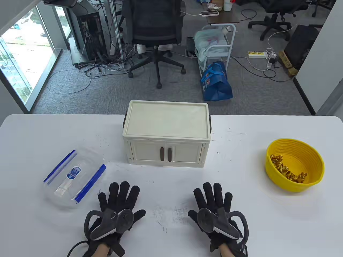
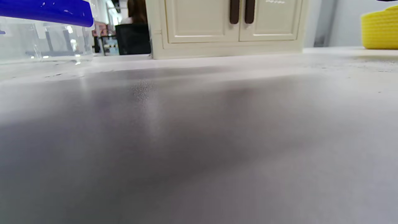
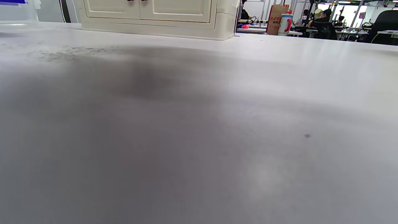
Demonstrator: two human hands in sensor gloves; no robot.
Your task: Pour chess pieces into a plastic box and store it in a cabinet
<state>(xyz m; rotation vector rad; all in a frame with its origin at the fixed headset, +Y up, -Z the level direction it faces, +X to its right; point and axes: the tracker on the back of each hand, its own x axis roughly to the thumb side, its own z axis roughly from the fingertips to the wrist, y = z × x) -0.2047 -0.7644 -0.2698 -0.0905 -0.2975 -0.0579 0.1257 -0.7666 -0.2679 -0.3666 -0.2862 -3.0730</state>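
1. I had both hands flat on the white tabletop (image 1: 32,133), palms down, fingers spread: left hand (image 1: 118,206) and right hand (image 1: 214,206) each held nothing.
2. The clear plastic box (image 1: 73,178) sat just beyond my left hand, its blue-clipped lid on it.
3. The gold chess pieces (image 1: 288,168) lay in the yellow bowl (image 1: 294,184), well off to my right.
4. The cream cabinet (image 1: 166,133) stood between them at the far middle, both doors closed.
5. My read: nothing was started; this was the rest pose before step one.
6. Next move, I judged, called for the left hand to unclip and lift that lid, so the right could fetch the bowl and pour.
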